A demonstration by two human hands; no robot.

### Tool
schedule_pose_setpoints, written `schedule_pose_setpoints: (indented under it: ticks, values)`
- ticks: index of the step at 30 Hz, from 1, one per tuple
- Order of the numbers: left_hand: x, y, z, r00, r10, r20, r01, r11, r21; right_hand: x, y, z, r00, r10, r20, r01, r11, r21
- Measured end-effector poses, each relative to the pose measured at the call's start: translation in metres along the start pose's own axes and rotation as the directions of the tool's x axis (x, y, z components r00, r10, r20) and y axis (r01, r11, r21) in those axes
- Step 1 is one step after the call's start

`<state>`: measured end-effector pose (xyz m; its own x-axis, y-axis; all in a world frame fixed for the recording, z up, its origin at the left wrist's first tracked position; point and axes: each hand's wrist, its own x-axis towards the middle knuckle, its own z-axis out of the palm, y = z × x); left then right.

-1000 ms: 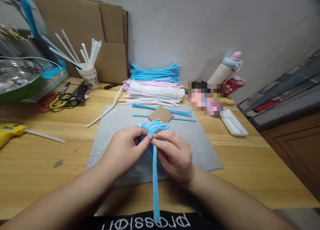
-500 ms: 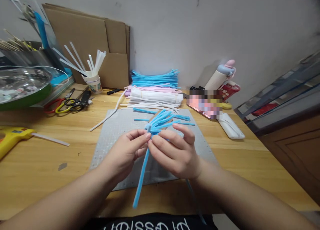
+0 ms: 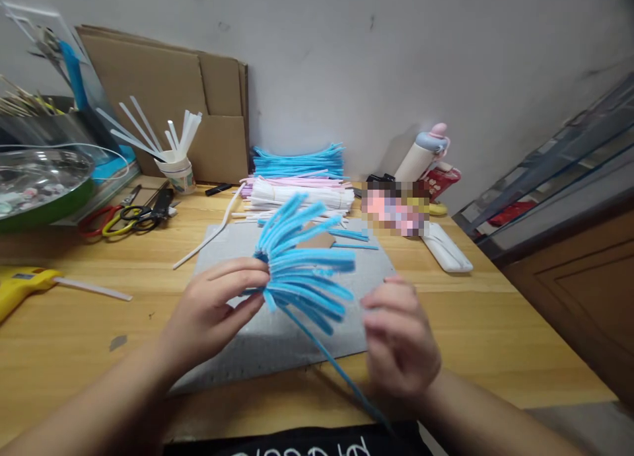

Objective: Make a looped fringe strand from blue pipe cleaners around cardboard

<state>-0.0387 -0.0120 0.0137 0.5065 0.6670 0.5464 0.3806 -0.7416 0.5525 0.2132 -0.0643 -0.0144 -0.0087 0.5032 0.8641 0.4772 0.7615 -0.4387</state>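
- The left hand [image 3: 212, 310] is clamped, thumb against fingertips, on the gathered end of a blue pipe-cleaner bundle [image 3: 302, 264], holding it up above the grey mat [image 3: 277, 340] near the front edge of the worktop [image 3: 495, 324].
- The bundle's free ends fan out to the right and away from the person, so the strands look already gathered and bound at the one pinched point (the binding itself is hidden by the fingers).
- One long blue strand [image 3: 331, 363] trails from that point down toward the front edge and hangs loose, so by the look of it the tail is neither trimmed nor tucked in.
- The right hand [image 3: 401, 347] is blurred, with fingers curled, just beside the fan's lower tips. Nothing shows in it, and I cannot tell whether it is closed on anything or touches the trailing strand.
- Behind the bundle, a small cardboard square [image 3: 317, 241] and a few short blue pieces [image 3: 354, 234] lie unused on the far part of the mat.
- Beyond the mat, toward the back edge, a white stack [image 3: 302, 195] with pink strands on top and a blue stack [image 3: 297, 162] of pipe cleaners are piled, so plenty of stock is untouched.
- Toward the back left corner are a paper cup of sticks [image 3: 176, 172] and scissors [image 3: 126, 215], and a yellow glue gun [image 3: 22, 284] lies at the left edge, all well apart from both hands.
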Motion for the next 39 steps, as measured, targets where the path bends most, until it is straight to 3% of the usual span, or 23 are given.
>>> schedule_pose_setpoints:
  ticks: [1, 2, 3, 4, 6, 7, 8, 9, 11, 13, 15, 17, 18, 19, 20, 21, 22, 24, 27, 29, 31, 34, 39]
  values:
    - [0.001, 0.001, -0.007, 0.996, 0.075, 0.047, -0.078, 0.995, 0.066, 0.001, 0.004, 0.001, 0.960, 0.256, -0.116, -0.239, 0.961, 0.139]
    - [0.003, 0.003, -0.013, 0.986, 0.138, 0.097, -0.149, 0.982, 0.113, 0.004, 0.008, 0.003, 0.852, 0.499, -0.158, -0.434, 0.842, 0.320]
    - [0.004, 0.005, -0.017, 0.973, 0.179, 0.149, -0.201, 0.967, 0.154, 0.008, 0.011, 0.006, 0.696, 0.712, -0.093, -0.585, 0.637, 0.502]
    - [0.005, 0.007, -0.020, 0.958, 0.216, 0.191, -0.252, 0.949, 0.189, 0.013, 0.013, 0.010, 0.525, 0.848, 0.068, -0.679, 0.369, 0.635]
    - [0.007, 0.014, -0.023, 0.929, 0.268, 0.255, -0.332, 0.907, 0.257, 0.023, 0.015, 0.018, 0.241, 0.868, 0.435, -0.718, -0.143, 0.682]
    - [0.007, 0.018, -0.023, 0.914, 0.293, 0.279, -0.371, 0.884, 0.286, 0.026, 0.013, 0.022, 0.155, 0.808, 0.568, -0.690, -0.323, 0.648]
    - [0.006, 0.023, -0.024, 0.901, 0.317, 0.298, -0.406, 0.857, 0.316, 0.029, 0.012, 0.025, 0.111, 0.749, 0.653, -0.657, -0.438, 0.614]
    - [0.005, 0.028, -0.024, 0.885, 0.339, 0.318, -0.441, 0.828, 0.345, 0.030, 0.010, 0.027, 0.095, 0.708, 0.700, -0.631, -0.501, 0.592]
    - [0.002, 0.039, -0.024, 0.859, 0.368, 0.356, -0.498, 0.762, 0.414, 0.031, 0.007, 0.029, 0.104, 0.700, 0.707, -0.628, -0.504, 0.592]
    - [-0.003, 0.050, -0.024, 0.858, 0.364, 0.363, -0.506, 0.720, 0.474, 0.032, 0.007, 0.027, 0.164, 0.788, 0.593, -0.677, -0.348, 0.649]
    - [-0.007, 0.057, -0.024, 0.861, 0.338, 0.380, -0.499, 0.708, 0.500, 0.033, 0.008, 0.022, 0.348, 0.877, 0.332, -0.702, 0.009, 0.713]
    - [-0.010, 0.061, -0.023, 0.859, 0.329, 0.392, -0.499, 0.709, 0.499, 0.035, 0.009, 0.016, 0.597, 0.794, 0.109, -0.649, 0.399, 0.648]
    - [-0.009, 0.061, -0.023, 0.858, 0.331, 0.393, -0.501, 0.711, 0.494, 0.036, 0.008, 0.014, 0.690, 0.715, 0.108, -0.628, 0.518, 0.582]
    - [-0.008, 0.061, -0.022, 0.857, 0.333, 0.392, -0.502, 0.712, 0.491, 0.037, 0.007, 0.014, 0.734, 0.654, 0.186, -0.637, 0.566, 0.523]
    - [-0.006, 0.060, -0.022, 0.858, 0.338, 0.385, -0.501, 0.714, 0.489, 0.037, 0.006, 0.015, 0.718, 0.624, 0.309, -0.684, 0.548, 0.481]
    - [-0.003, 0.058, -0.021, 0.861, 0.344, 0.376, -0.499, 0.715, 0.490, 0.036, 0.005, 0.018, 0.654, 0.619, 0.435, -0.753, 0.475, 0.456]
    - [0.001, 0.056, -0.021, 0.862, 0.349, 0.367, -0.498, 0.715, 0.490, 0.034, 0.004, 0.023, 0.562, 0.626, 0.541, -0.822, 0.351, 0.448]
    - [0.009, 0.051, -0.019, 0.867, 0.355, 0.351, -0.493, 0.720, 0.489, 0.031, 0.005, 0.035, 0.371, 0.638, 0.675, -0.881, 0.011, 0.474]
    - [0.019, 0.045, -0.017, 0.873, 0.342, 0.348, -0.478, 0.738, 0.476, 0.025, 0.010, 0.053, 0.201, 0.598, 0.776, -0.760, -0.405, 0.508]
    - [0.023, 0.043, -0.015, 0.878, 0.327, 0.348, -0.465, 0.754, 0.464, 0.023, 0.016, 0.060, 0.151, 0.539, 0.829, -0.679, -0.553, 0.483]
    - [0.027, 0.041, -0.014, 0.884, 0.306, 0.354, -0.446, 0.778, 0.443, 0.020, 0.020, 0.064, 0.139, 0.463, 0.876, -0.626, -0.644, 0.440]
    - [0.033, 0.039, -0.012, 0.895, 0.243, 0.373, -0.390, 0.833, 0.392, 0.017, 0.026, 0.065, 0.138, 0.377, 0.916, -0.584, -0.716, 0.382]
    - [0.044, 0.027, -0.010, 0.892, 0.053, 0.448, -0.215, 0.923, 0.319, 0.011, 0.033, 0.069, 0.037, 0.285, 0.958, -0.573, -0.779, 0.254]
